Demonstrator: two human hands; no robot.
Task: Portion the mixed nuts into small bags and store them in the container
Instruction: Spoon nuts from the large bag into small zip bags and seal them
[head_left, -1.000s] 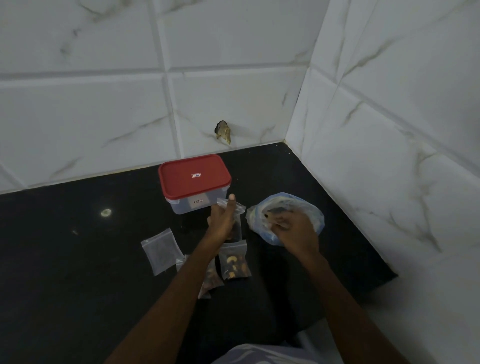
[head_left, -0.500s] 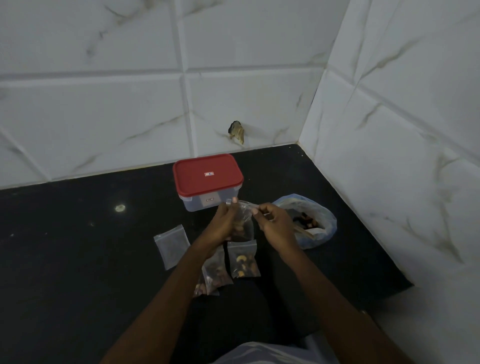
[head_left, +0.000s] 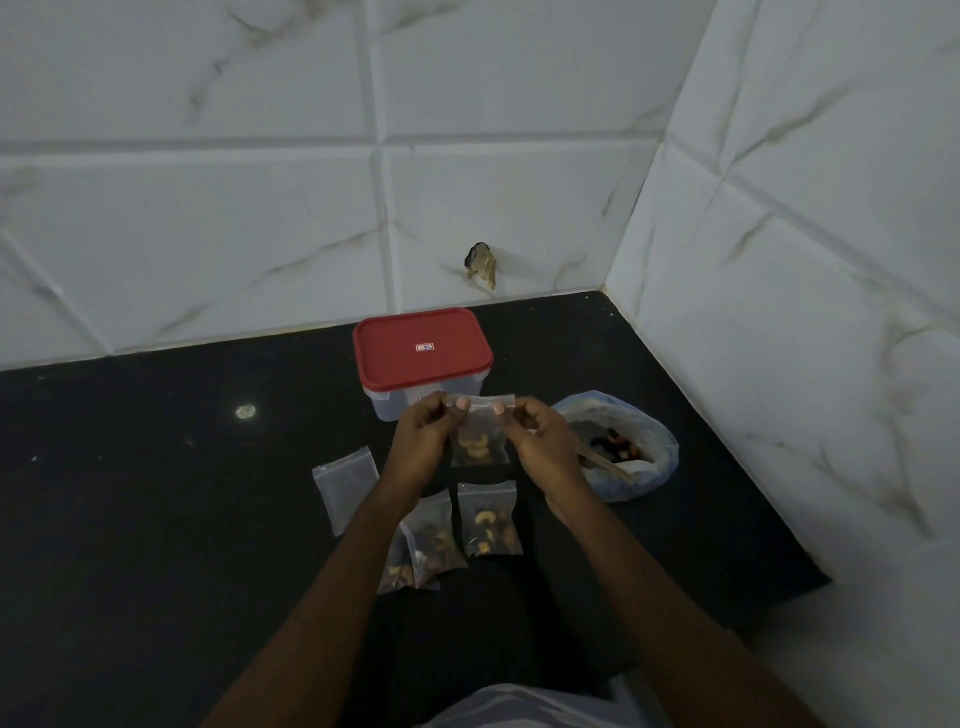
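Both hands, left hand (head_left: 423, 431) and right hand (head_left: 540, 441), pinch the small bag (head_left: 478, 436) by its top strip above the tabletop (head_left: 156, 519); it looks light, limp, slippery, best held there

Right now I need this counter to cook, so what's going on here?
A person is portioning mixed nuts. The left hand and right hand pinch the top edge of a small bag holding some nuts, raised in front of the container, whose red lid is on. A few filled bags lie on the black counter, with an empty bag to their left. The big nut bag sits open on the right.
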